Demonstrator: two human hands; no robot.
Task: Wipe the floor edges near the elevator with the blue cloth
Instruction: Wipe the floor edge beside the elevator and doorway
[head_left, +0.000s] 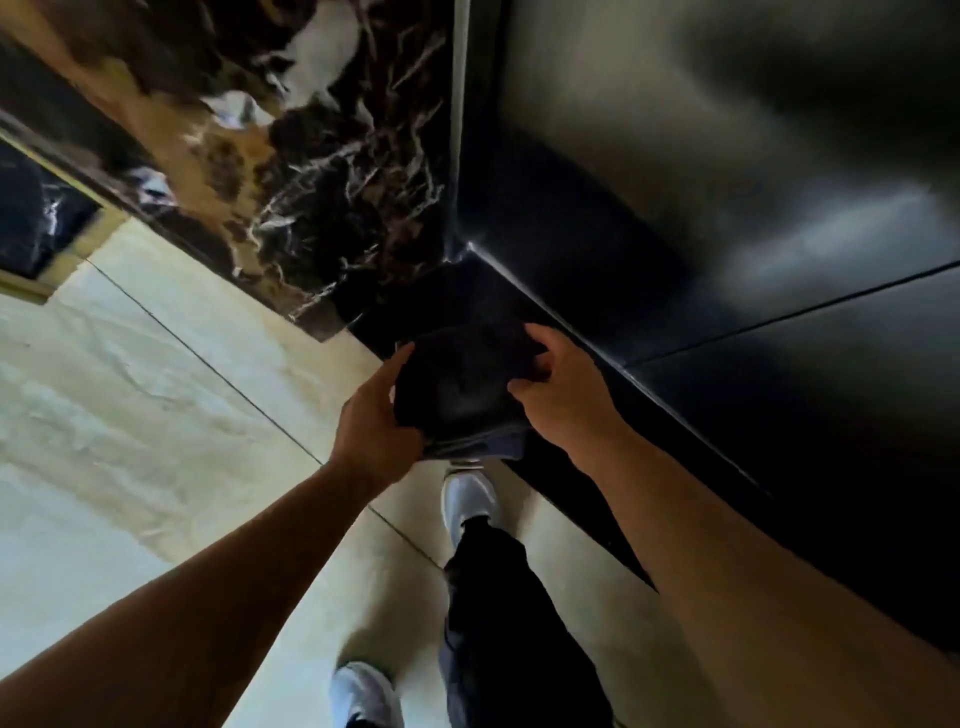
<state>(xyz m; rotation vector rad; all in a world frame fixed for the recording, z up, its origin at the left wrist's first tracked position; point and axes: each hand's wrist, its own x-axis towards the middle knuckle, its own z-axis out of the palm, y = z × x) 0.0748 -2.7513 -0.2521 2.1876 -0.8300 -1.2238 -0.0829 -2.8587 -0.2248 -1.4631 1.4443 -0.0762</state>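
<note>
Left hand (375, 415) curled round the left edge of the blue cloth (457, 387), right hand (563, 397) pinching its right edge, both forearms stretched forward, cloth bunched between them above the dark floor strip (566, 478) at the foot of the elevator door (727, 156), white shoe (467, 501) beneath.

Under you the pale cream floor (156, 389) gleams, a thin dark joint (208, 364) slicing in from ten o'clock. A black border strip (561, 493) runs along the elevator door (727, 156) toward four o'clock. Your white shoes stand on the tiles: front shoe (467, 499) just beside that strip, rear shoe (363, 693) at six o'clock.
</note>
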